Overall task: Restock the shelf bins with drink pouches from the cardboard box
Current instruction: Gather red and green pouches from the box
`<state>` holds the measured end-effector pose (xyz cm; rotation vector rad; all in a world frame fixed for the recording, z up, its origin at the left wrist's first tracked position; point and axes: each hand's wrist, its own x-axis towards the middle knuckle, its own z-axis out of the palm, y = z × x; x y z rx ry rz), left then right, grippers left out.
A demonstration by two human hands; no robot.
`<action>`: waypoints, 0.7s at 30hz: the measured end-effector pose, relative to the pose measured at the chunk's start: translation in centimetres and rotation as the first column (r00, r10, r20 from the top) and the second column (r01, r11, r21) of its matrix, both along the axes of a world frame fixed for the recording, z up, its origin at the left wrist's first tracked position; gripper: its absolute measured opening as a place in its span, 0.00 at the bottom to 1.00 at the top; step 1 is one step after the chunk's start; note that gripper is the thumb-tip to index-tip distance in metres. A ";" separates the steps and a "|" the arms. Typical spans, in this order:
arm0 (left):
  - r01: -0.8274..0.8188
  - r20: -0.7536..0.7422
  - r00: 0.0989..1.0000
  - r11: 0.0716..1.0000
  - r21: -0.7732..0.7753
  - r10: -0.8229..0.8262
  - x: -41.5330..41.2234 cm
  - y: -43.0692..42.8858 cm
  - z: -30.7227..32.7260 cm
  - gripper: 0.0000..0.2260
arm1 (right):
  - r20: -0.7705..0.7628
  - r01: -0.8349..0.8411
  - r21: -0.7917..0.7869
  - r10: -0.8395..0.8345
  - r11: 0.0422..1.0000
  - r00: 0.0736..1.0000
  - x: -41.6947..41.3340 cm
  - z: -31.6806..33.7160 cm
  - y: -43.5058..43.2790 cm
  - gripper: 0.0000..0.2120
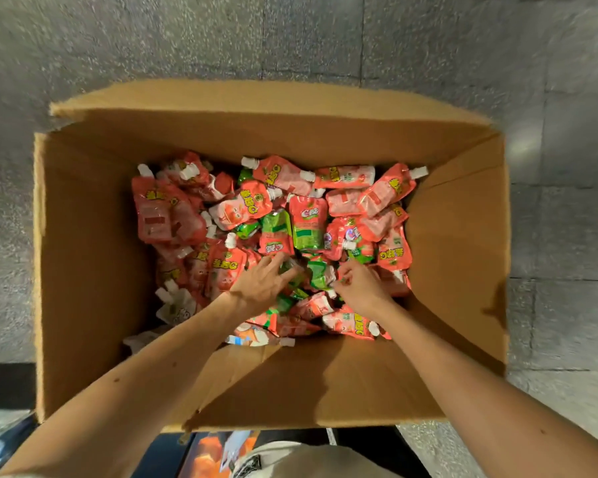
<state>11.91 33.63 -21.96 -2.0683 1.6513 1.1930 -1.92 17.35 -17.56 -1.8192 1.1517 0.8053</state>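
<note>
Grey floor (290, 36) under cardboard box (94, 270); my left hand (261, 282), right hand (359, 288) grip green pouches (320, 276); I'd gather several, lift straight

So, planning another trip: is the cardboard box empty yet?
Not empty: drink pouches cover most of the floor of the cardboard box.

The cardboard box (94, 270) stood open on the floor (290, 36), its far flap folded outward, away from the person. Drink pouches (308, 229) lay heaped inside it, overlapping one another and spreading from the far wall towards the near one. Both arms reached in over the near wall. The left hand (259, 284) sat in the nearer half of the heap, with the right hand (359, 288) just to its right and a few pouches between them.
</note>
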 end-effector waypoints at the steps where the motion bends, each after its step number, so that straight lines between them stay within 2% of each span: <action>1: -0.016 -0.009 1.000 1.000 0.007 0.016 0.5 0.0 0.0 0.39 | -0.002 -0.016 -0.026 0.016 1.000 1.000 0.6 -0.2 0.1 0.15; 4: 0.028 -0.003 1.000 0.996 0.082 -0.028 1.5 -0.1 0.8 0.41 | -0.017 -0.065 -0.031 0.064 0.997 0.998 2.2 -1.0 1.0 0.22; 6: 0.069 0.023 0.997 0.991 0.116 -0.072 0.7 0.2 1.4 0.36 | -0.039 -0.045 0.022 0.046 0.999 0.998 2.8 -1.8 2.0 0.30; 10: 0.090 0.078 0.993 0.995 0.054 -0.094 -2.1 0.7 2.0 0.24 | -0.104 -0.075 -0.054 0.069 0.996 0.992 3.3 -3.1 3.0 0.36; 14: 0.093 0.073 0.993 0.996 -0.018 -0.091 -1.4 1.3 1.3 0.27 | -0.138 -0.264 -0.085 0.251 0.961 0.958 3.5 -3.3 3.4 0.41; 16: -0.025 0.007 1.000 1.000 -0.002 0.025 -0.7 1.4 1.6 0.28 | -0.104 -0.288 -0.089 0.278 0.954 0.955 3.6 -3.2 3.6 0.36; 18: -0.228 -0.085 0.969 0.973 0.040 0.230 -0.1 1.6 2.5 0.31 | -0.029 -0.332 -0.127 0.331 0.935 0.943 3.6 -2.5 3.4 0.30; 19: -0.357 -0.139 0.921 0.931 0.074 0.364 0.5 1.9 3.0 0.34 | 0.018 -0.383 -0.183 0.392 0.906 0.920 3.6 -1.9 3.1 0.29; 21: -0.629 -0.246 0.713 0.754 0.190 0.657 1.9 2.6 4.1 0.37 | 0.096 -0.501 -0.343 0.560 0.795 0.823 3.8 -0.9 2.4 0.25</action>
